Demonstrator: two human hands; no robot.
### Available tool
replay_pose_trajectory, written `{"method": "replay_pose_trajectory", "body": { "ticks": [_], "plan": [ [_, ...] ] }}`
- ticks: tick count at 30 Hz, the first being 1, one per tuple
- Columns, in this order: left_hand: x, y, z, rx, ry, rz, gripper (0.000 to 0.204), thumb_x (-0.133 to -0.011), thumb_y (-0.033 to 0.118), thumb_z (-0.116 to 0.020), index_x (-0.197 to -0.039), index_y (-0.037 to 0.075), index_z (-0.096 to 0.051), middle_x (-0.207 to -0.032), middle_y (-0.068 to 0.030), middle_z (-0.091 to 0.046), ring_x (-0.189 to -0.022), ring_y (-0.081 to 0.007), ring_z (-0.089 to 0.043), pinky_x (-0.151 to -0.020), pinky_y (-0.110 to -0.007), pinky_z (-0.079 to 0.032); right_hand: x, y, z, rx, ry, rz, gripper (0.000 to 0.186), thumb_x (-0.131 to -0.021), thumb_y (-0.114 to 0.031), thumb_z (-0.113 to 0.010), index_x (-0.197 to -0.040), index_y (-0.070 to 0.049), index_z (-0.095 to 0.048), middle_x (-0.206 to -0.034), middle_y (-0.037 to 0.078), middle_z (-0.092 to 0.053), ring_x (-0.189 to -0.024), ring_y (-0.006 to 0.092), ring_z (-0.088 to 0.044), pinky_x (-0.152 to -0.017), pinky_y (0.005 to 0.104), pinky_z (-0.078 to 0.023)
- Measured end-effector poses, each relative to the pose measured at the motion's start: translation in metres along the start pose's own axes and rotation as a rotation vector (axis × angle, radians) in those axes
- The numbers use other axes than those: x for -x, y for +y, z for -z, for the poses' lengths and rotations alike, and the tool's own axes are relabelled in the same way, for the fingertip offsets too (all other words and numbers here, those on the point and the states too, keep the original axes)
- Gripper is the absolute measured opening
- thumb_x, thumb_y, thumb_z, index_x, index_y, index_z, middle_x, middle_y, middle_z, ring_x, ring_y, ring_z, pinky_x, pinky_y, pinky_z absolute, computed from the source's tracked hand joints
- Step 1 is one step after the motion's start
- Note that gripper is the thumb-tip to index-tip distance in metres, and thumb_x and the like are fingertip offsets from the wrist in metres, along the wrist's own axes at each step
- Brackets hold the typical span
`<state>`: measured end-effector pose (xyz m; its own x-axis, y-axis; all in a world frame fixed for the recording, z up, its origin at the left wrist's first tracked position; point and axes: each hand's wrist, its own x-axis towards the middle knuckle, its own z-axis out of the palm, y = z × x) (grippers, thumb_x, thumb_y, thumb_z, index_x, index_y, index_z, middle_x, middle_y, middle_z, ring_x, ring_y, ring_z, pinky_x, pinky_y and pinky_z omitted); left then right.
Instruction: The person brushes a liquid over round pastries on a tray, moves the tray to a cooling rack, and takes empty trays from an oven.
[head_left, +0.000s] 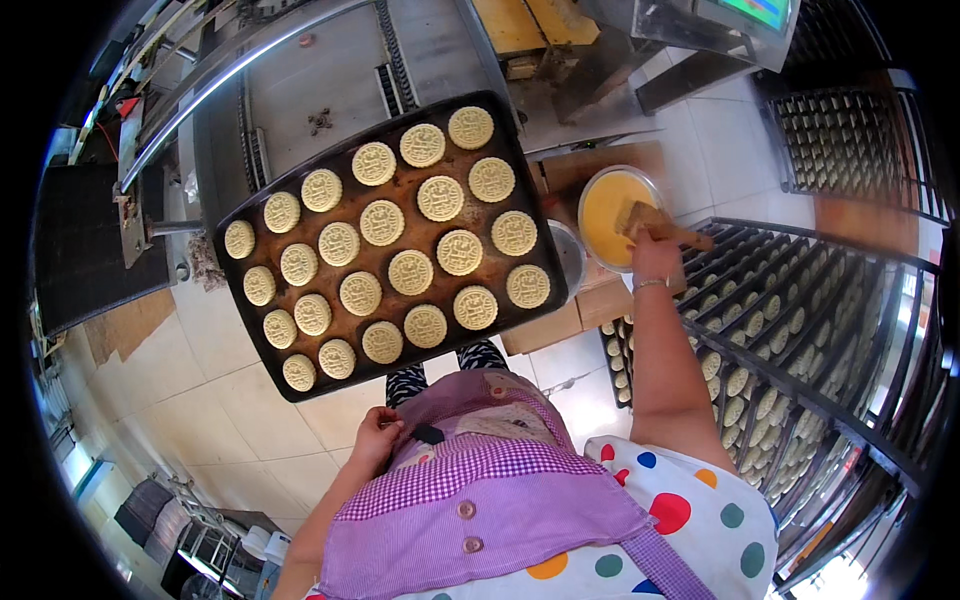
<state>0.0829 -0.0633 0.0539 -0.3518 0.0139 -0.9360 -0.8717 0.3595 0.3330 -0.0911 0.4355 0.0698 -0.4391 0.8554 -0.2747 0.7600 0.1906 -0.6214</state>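
My right hand grips a wide wooden brush, its head in a round container of yellow liquid right of the tray. My left hand is low beside my purple apron, fingers curled; what they hold, if anything, I cannot make out. A dark baking tray carries rows of pale, round, stamped pastries above the steel machinery. A second, greyish bowl is partly hidden by the tray's right edge.
Metal racks with trays of pastries stand at my right, another rack farther back. Cardboard sits under the bowls. Steel machinery with chains and a dark belt fills the upper left. Tiled floor shows below.
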Motion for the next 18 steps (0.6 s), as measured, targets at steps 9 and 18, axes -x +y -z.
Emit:
{"method": "replay_pose_trajectory", "body": {
  "ticks": [9, 18],
  "plan": [
    [0.011, 0.018, -0.014, -0.089, -0.045, -0.02, 0.04, -0.076, 0.001, -0.068, -0.11, 0.0, -0.048, -0.101, -0.0095, -0.057, -0.09, -0.018, -0.059, -0.08, -0.029, -0.051, -0.066, 0.136, -0.011, 0.433, 0.076, 0.149, 0.029, -0.076, -0.014, -0.064, -0.096, 0.007, -0.062, -0.096, 0.018, -0.066, -0.075, 0.0271, -0.067, -0.062, 0.041, -0.054],
    [0.027, 0.025, -0.007, 0.004, -0.062, 0.013, 0.041, -0.076, 0.0, -0.069, -0.111, 0.0, -0.048, -0.101, -0.0091, -0.057, -0.089, -0.0174, -0.059, -0.078, -0.029, -0.052, -0.027, 0.111, -0.026, -0.626, -0.018, -0.131, 0.048, -0.082, -0.01, -0.058, -0.125, 0.004, -0.045, -0.088, 0.014, -0.065, -0.069, 0.0249, -0.065, -0.055, 0.0326, -0.056]
  ]
}}
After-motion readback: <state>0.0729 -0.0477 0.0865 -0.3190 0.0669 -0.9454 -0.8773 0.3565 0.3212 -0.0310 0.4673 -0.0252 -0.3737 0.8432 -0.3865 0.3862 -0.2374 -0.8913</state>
